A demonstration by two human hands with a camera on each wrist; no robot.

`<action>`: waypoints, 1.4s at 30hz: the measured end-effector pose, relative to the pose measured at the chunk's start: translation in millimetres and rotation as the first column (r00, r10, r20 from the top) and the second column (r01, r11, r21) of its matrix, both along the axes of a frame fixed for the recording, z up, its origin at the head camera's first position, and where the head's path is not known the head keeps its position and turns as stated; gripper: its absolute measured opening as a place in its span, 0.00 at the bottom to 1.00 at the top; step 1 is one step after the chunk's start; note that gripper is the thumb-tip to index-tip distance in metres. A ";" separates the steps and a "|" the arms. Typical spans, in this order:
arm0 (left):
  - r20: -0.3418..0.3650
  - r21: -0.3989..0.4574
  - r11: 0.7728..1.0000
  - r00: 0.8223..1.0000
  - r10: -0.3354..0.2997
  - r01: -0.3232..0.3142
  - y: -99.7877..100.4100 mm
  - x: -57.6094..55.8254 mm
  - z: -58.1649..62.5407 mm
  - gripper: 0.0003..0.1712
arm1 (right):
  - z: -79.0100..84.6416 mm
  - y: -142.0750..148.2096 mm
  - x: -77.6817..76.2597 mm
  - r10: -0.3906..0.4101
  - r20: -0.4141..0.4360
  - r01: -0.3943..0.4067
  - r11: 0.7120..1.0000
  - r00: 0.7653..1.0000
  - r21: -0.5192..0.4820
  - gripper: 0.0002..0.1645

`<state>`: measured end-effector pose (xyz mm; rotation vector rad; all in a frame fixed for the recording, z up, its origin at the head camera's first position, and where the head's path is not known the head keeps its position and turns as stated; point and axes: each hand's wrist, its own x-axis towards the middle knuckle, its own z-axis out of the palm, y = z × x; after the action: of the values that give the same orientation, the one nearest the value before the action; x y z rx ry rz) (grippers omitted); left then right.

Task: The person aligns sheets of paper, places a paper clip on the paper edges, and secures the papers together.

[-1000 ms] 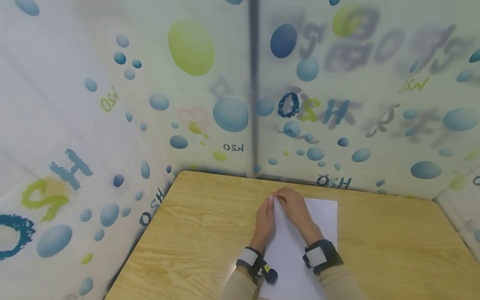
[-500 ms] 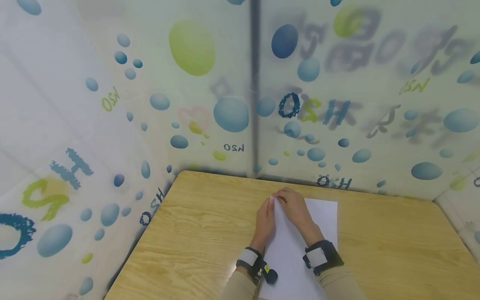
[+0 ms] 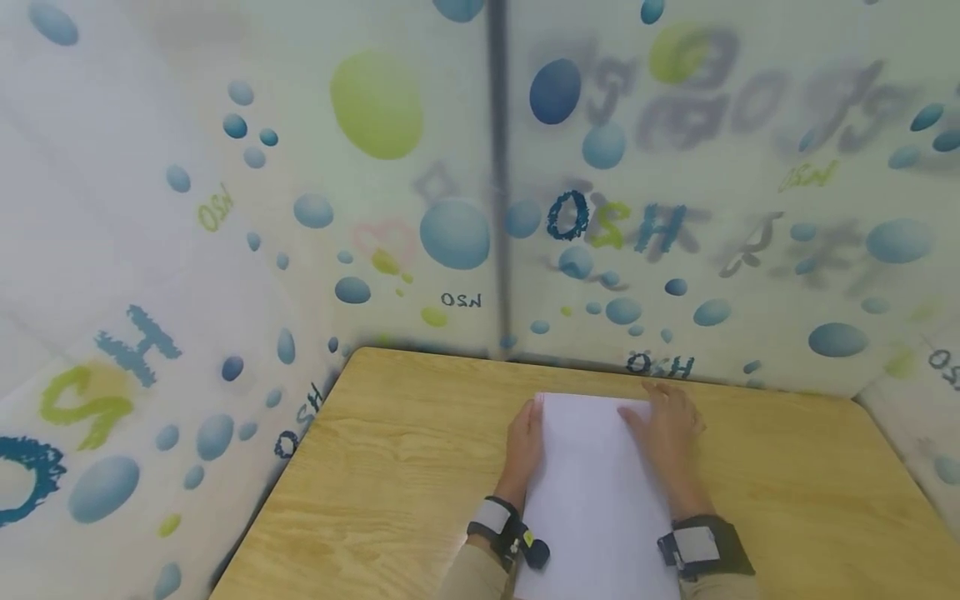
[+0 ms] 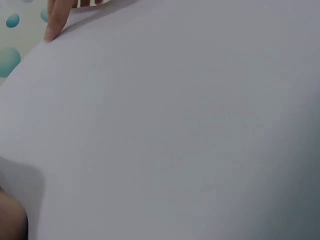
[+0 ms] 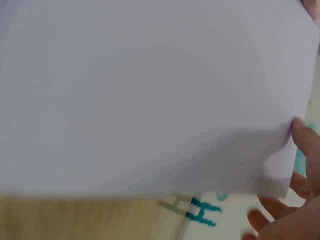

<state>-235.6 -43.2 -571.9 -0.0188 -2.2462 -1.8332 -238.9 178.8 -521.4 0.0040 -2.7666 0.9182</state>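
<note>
White paper point(image 3: 592, 492) lies lengthwise on the table under both forearms. My left hand point(image 3: 523, 454) grips its left edge near the far left corner, thumb and fingers close together. At the far right corner is my right hand point(image 3: 669, 446), its thumb over the paper and its other fingers spread past the edge. In the right wrist view the thumb point(image 5: 303, 135) touches the far edge of the paper, while the fingers stay apart beyond the corner. The left wrist view is mostly paper, with the right hand point(image 4: 59, 20) at the far edge.
The wooden table point(image 3: 405, 467) extends on both sides of the paper. Walls printed with bubbles and letters rise behind it and at the left point(image 3: 142, 350). Both wrists wear dark bands, and a small black camera point(image 3: 536, 553) hangs from the left one.
My right hand has left the far left corner, where it was beside the left hand, and moved right to the far right corner. The left hand keeps its place. The head view shifts slightly.
</note>
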 end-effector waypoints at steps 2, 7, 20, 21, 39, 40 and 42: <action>0.017 0.001 1.000 1.000 0.008 -0.008 -0.7 0.1 -0.5 0.24 | -1.7 12.9 6.0 0.006 0.116 0.015 0.985 0.993 -0.173 0.41; 0.043 0.011 1.000 0.999 0.002 -0.002 -1.1 1.1 -1.0 0.24 | -7.5 32.9 22.2 0.079 0.336 0.044 0.938 0.938 -0.344 0.45; 0.131 -0.004 0.999 0.990 -0.048 0.049 -9.4 4.9 3.5 0.25 | -10.4 44.3 46.1 0.145 0.393 -0.010 0.945 0.908 -0.326 0.32; 0.151 -0.024 0.998 0.987 -0.055 0.059 -12.1 6.8 3.7 0.24 | -10.2 44.6 47.5 0.147 0.385 -0.014 0.945 0.911 -0.328 0.32; 0.296 -0.101 0.985 0.949 -0.103 0.139 -36.7 25.6 16.7 0.05 | -11.1 53.7 58.3 0.089 0.425 0.045 0.954 0.901 -0.295 0.18; 0.301 -0.099 0.986 0.949 -0.096 0.131 -36.3 25.4 17.1 0.05 | -11.3 54.3 58.9 0.092 0.431 0.044 0.954 0.897 -0.297 0.18; 0.302 -0.102 0.987 0.949 -0.088 0.124 -35.1 25.2 17.5 0.05 | -11.9 54.8 59.8 0.089 0.437 0.045 0.956 0.895 -0.289 0.17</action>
<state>-210.3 -78.3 -554.4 0.1257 -2.6053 -1.8583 -179.1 233.6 -533.3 -0.2580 -3.0018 1.4946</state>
